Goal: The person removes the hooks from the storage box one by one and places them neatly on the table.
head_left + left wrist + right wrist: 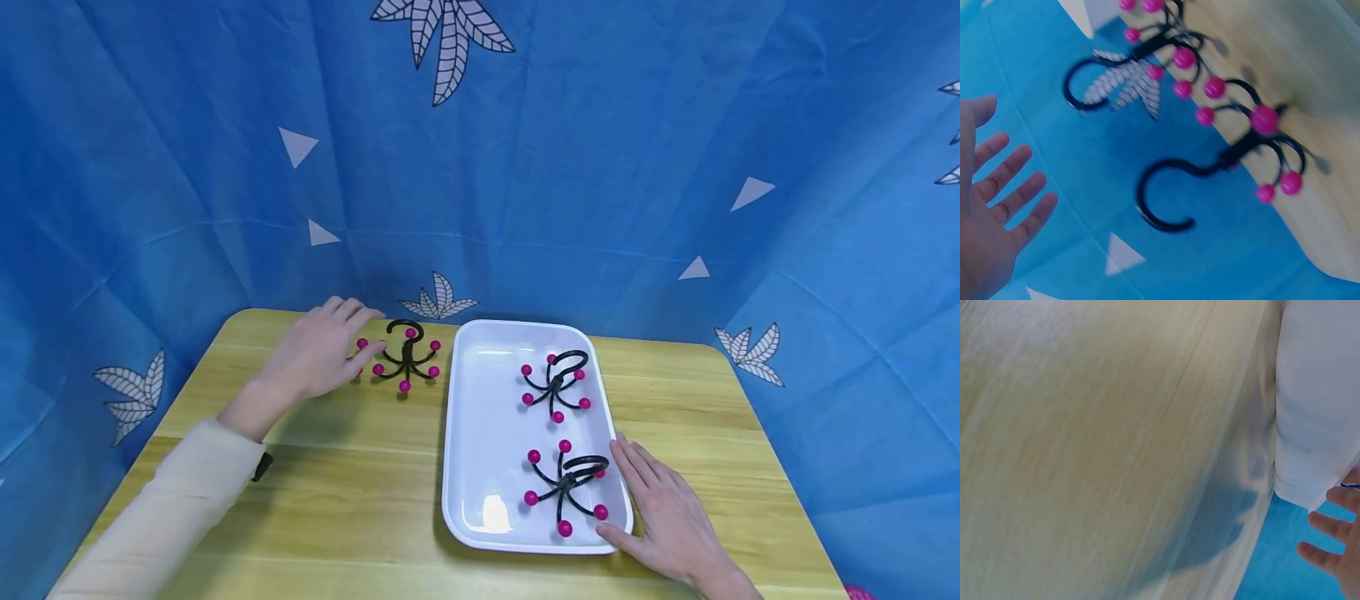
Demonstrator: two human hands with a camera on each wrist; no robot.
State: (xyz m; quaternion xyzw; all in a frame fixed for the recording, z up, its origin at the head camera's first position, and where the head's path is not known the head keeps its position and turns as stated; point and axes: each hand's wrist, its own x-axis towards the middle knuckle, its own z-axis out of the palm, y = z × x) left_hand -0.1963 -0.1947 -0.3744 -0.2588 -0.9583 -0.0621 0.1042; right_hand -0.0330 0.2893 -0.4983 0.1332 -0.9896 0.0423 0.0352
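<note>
At the table's back left, my left hand [322,346] reaches over the table with its fingers spread, holding nothing. Beside it stands a black multi-arm hook rack with pink ball tips [407,358]; another is mostly hidden behind the hand. Both show in the left wrist view: a nearer hook rack [1235,153] and a farther hook rack [1147,47], apart from the left hand [997,200]. Two more lie in the white tray [483,433]: a back hook rack [556,384] and a front hook rack [567,481]. My right hand [671,512], fingers extended, rests at the tray's right rim.
The wood-grain table [337,500] has rounded back corners. Behind it and at the sides hangs a blue curtain [600,167] with white leaves and triangles. A small black object [262,467] shows beside the left sleeve.
</note>
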